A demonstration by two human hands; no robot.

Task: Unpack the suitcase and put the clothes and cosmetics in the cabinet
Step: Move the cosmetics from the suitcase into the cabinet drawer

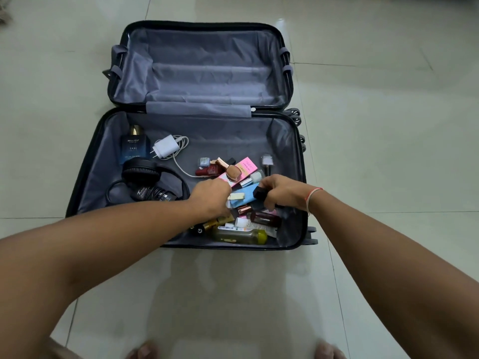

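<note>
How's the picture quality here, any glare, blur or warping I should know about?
Head view: soft overhead light, with pale glare patches on the glossy floor tiles; wide-angle warping bows the suitcase edges and stretches both forearms; the feet at the bottom edge are blurred; the cosmetics under the left hand and right hand stay fairly sharp.

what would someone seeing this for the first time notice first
An open suitcase lies flat on the tiled floor, its far half bare grey lining. Both hands reach into a jumble of cosmetics at the near right of the near half; the right hand grips a small black item, the left hand presses into the pile. At the left sit a blue perfume bottle, a white charger and black headphones.
</note>
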